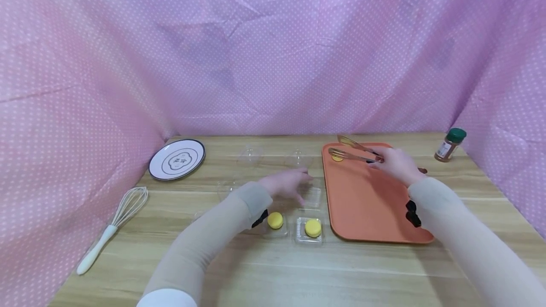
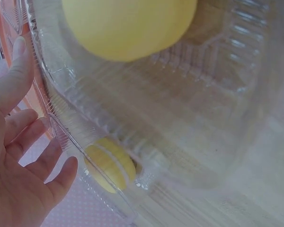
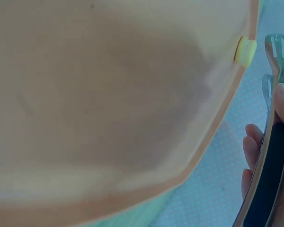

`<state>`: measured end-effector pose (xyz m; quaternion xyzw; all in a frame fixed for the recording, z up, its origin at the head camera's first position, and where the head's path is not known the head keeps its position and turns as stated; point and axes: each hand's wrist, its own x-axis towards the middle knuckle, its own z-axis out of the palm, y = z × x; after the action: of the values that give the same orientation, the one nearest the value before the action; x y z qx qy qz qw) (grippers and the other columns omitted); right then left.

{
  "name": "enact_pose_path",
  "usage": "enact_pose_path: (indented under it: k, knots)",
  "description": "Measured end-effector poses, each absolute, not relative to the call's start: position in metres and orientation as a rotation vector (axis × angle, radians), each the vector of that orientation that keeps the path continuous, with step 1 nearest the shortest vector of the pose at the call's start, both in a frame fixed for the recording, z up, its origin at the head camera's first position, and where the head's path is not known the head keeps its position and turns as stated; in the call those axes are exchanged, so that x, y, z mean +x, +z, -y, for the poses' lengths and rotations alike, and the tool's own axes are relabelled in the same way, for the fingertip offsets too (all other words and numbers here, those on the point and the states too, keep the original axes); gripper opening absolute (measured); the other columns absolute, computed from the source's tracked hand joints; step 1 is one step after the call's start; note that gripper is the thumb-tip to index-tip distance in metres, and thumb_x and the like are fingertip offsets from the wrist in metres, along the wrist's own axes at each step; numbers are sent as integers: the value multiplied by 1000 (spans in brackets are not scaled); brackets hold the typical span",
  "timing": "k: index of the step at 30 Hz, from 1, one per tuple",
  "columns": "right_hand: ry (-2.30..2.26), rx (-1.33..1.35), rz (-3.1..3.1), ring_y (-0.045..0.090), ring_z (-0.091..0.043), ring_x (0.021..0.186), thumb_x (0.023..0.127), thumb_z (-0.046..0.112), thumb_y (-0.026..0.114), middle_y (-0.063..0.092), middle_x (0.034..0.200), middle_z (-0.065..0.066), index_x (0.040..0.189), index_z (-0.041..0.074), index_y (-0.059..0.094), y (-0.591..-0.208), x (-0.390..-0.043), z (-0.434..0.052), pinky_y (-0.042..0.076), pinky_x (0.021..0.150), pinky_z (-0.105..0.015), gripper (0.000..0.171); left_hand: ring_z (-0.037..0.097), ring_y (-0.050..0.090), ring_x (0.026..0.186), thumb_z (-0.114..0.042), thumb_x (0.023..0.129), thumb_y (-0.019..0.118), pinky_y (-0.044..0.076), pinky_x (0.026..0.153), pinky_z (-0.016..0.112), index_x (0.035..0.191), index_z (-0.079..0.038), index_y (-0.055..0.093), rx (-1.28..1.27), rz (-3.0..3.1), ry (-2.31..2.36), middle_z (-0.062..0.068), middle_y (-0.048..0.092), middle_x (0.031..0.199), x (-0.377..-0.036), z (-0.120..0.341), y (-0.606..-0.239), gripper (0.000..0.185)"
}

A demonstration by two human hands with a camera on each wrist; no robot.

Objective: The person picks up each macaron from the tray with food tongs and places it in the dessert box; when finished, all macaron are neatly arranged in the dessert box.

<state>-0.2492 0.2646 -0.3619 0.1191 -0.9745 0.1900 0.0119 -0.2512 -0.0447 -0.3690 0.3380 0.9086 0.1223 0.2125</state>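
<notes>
right hand (image 1: pixel 394 162) grips tongs (image 1: pixel 356 150) over a yellow macaron (image 1: pixel 337 158) at the orange tray's (image 1: pixel 367 203) far corner; left hand (image 1: pixel 286 185), fingers spread, steadies the clear clamshell box (image 1: pixel 308 229). next: release, fetch another.

Matt pale wood-grain table (image 1: pixel 384 269), smooth matt orange plastic tray (image 1: pixel 367 203), glossy ribbed clear plastic clamshell boxes (image 2: pixel 180 118), shiny gold metal tongs (image 1: pixel 354 151), creased pink dotted cloth backdrop (image 1: pixel 273 51), glossy white ceramic plate (image 1: pixel 177 159)
</notes>
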Motion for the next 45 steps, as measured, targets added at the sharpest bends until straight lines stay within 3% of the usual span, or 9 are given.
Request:
enact_pose_path:
  k: [13, 20, 27, 32, 37, 40, 45]
  knots:
    - [685, 388, 3135, 53, -46, 112, 92, 15, 61, 53, 130, -28, 141, 8, 44, -372, -267, -267, 46, 87, -61, 53, 24, 26, 142, -23, 75, 77, 21, 118, 36, 145, -11, 37, 939, -2528, 321, 10, 21, 157, -249, 44, -366, 81]
    - [680, 403, 3140, 56, -45, 107, 91, 13, 60, 55, 125, -29, 141, 5, 43, -382, -270, -272, 47, 85, -60, 53, 25, 28, 141, -24, 75, 78, 22, 118, 36, 144, -11, 38, 966, -2531, 287, 10, 22, 156, -248, 41, -368, 81]
    - [692, 433, 3134, 53, -48, 111, 92, 14, 59, 54, 126, -31, 139, 1, 44, -385, -276, -274, 44, 90, -63, 51, 24, 27, 142, -26, 75, 78, 22, 118, 35, 145, -10, 37, 977, -2546, 265, 10, 20, 157, -253, 41, -372, 83]
    - [645, 447, 3122, 61, -37, 91, 91, 17, 62, 66, 106, -23, 132, 0, 53, -389, -278, -275, 49, 79, -52, 45, 23, 28, 142, -28, 74, 78, 23, 118, 34, 144, -11, 38, 976, -2554, 243, 10, 23, 156, -254, 42, -373, 83]
    - [681, 427, 3139, 51, -25, 74, 90, 16, 63, 64, 86, -11, 123, -2, 60, -391, -280, -276, 41, 67, -38, 38, 23, 28, 142, -28, 74, 78, 23, 118, 34, 145, -11, 37, 981, -2543, 266, 9, 23, 156, -254, 42, -373, 84]
    - [732, 399, 3152, 49, -24, 74, 89, 16, 65, 65, 88, -14, 121, -4, 61, -391, -280, -277, 40, 68, -36, 37, 24, 28, 142, -28, 74, 78, 22, 118, 34, 145, -10, 36, 992, -2539, 275, 9, 22, 156, -255, 42, -373, 85]
    - [751, 378, 3171, 53, -26, 80, 87, 17, 68, 64, 108, -26, 121, -5, 61, -390, -281, -276, 43, 71, -36, 40, 24, 27, 142, -29, 74, 78, 21, 118, 34, 145, -9, 36, 998, -2539, 270, 10, 22, 156, -257, 43, -374, 85]
